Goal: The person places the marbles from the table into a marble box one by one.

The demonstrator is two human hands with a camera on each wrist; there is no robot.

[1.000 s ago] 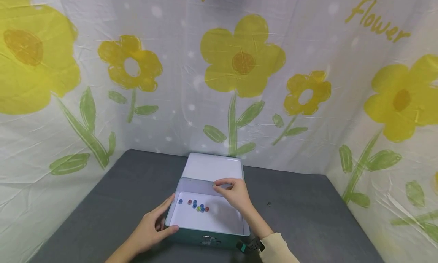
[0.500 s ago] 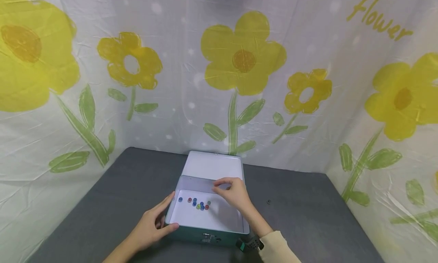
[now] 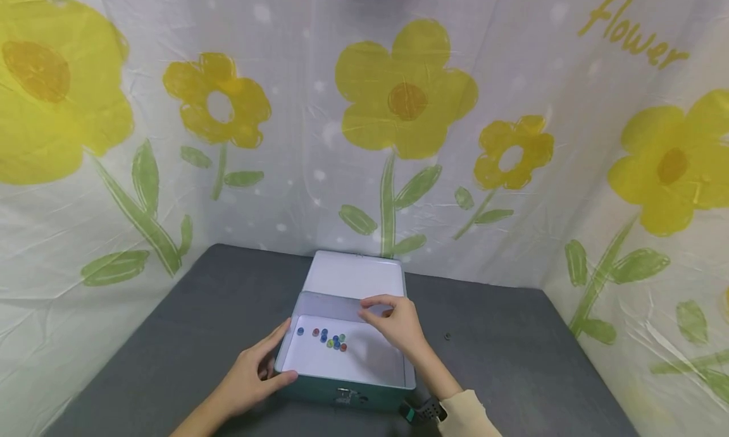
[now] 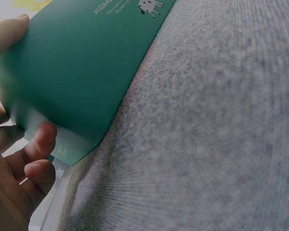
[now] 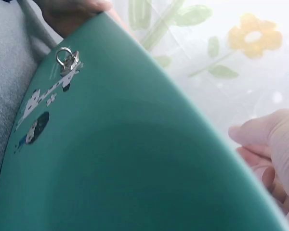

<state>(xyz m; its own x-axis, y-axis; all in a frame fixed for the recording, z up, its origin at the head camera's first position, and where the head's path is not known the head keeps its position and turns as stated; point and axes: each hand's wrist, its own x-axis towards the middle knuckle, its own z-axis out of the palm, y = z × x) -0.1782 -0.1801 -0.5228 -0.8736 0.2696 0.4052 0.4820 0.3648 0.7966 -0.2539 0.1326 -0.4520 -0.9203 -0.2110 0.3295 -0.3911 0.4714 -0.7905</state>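
A green tin box (image 3: 342,393) with a white inside stands in front of me, its lid (image 3: 355,276) folded back. Several small round glass marbles (image 3: 336,345), blue, red and green, lie on its floor toward the left. My left hand (image 3: 250,374) grips the box's front left corner, thumb on the front rim and fingers along the left side. My right hand (image 3: 395,323) hovers over the right part of the box. Its thumb and index finger are a little apart, with nothing visible between them. A metal clasp (image 5: 67,60) hangs on the box's front wall.
The box stands on a dark grey cloth-covered table (image 3: 490,361). One small dark round piece (image 3: 447,336) lies on the cloth right of the box. A white curtain (image 3: 296,171) printed with yellow flowers hangs behind and at both sides.
My right hand has let go of a small marble. A pale green one now lies among the others, having shifted left. The right hand has moved slightly right; the left stays put.
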